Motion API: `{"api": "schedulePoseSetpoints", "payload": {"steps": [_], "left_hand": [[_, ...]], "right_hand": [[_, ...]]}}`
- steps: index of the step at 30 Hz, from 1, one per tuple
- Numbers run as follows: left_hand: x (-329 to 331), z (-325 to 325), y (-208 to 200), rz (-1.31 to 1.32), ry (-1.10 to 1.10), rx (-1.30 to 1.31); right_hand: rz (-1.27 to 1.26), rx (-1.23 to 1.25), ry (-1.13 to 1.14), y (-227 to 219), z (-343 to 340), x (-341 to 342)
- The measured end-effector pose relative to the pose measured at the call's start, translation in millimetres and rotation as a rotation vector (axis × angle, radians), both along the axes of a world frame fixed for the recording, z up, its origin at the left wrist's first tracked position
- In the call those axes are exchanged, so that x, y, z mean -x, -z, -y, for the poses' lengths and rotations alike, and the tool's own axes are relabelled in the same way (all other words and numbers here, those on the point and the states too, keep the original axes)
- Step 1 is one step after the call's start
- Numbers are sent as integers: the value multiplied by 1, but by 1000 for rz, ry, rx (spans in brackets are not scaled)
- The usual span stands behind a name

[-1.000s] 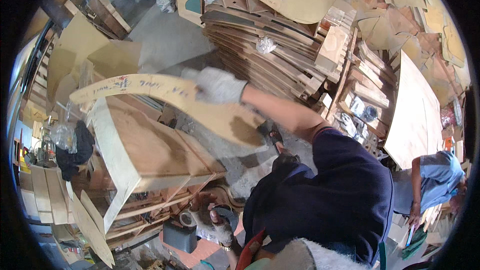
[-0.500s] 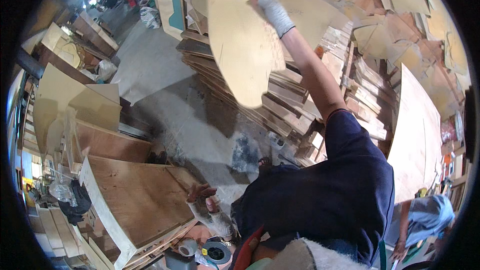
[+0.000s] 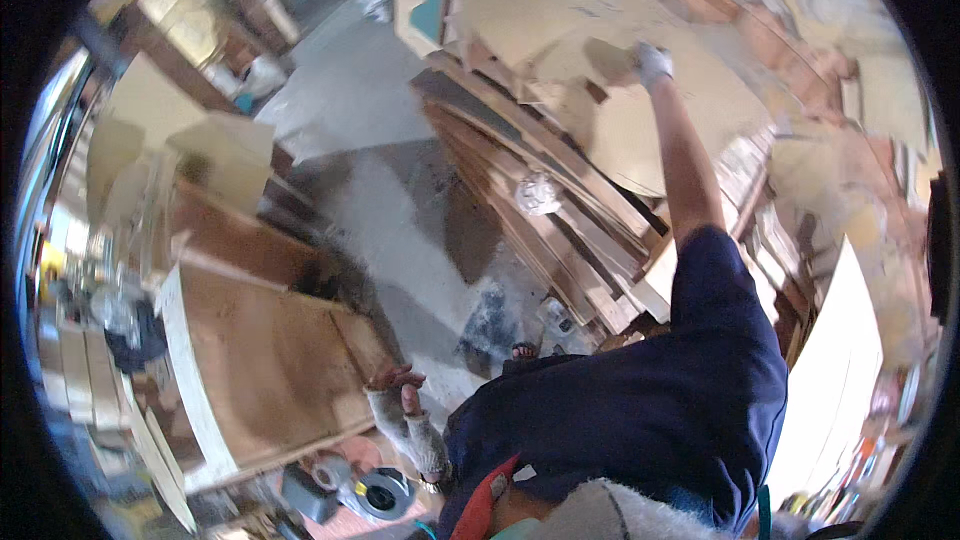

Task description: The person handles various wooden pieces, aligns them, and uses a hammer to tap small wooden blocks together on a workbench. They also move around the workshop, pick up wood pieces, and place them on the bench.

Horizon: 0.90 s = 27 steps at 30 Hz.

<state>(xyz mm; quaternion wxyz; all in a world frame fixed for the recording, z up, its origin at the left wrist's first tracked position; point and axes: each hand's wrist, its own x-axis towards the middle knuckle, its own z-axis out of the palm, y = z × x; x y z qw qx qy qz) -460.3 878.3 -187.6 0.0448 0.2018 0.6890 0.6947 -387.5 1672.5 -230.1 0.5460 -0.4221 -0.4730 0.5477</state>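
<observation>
My right hand (image 3: 654,64), in a pale fingerless glove, reaches far out over a pale yellow curved board (image 3: 670,140) that lies on the stack. It is at the board's far edge; blur hides whether the fingers grip it. Another large rounded pale board (image 3: 550,10) lies beyond and beneath it. My left hand (image 3: 400,392), in a similar glove, is held low near my body with fingers apart and nothing in it. It is beside a brown wooden panel (image 3: 270,370) with a white edge.
Stacked wooden frames and slats (image 3: 560,240) support the boards. Pale cut sheets (image 3: 830,170) heap up at right. A large white panel (image 3: 835,370) stands on edge there. Tape rolls (image 3: 385,493) lie near my left hand. Grey concrete floor (image 3: 350,190) runs between the stacks.
The long curved board, raised in my right hand before, is now down on the stack. My right hand has moved right and lower. The view has shifted; my left hand stays near my body.
</observation>
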Motion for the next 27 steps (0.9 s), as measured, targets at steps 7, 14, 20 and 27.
{"api": "schedulePoseSetpoints", "payload": {"steps": [7,14,20,27], "left_hand": [[-11,4,-12,85,-35,242],[5,23,-35,40,-151,217],[31,127,-35,-235,-744,238],[94,329,-35,-304,-1189,-201]], "right_hand": [[719,-619,162,39,102,34],[305,-403,-428,113,395,134],[94,-195,-1250,139,612,159],[411,-261,-1583,170,693,164]]}}
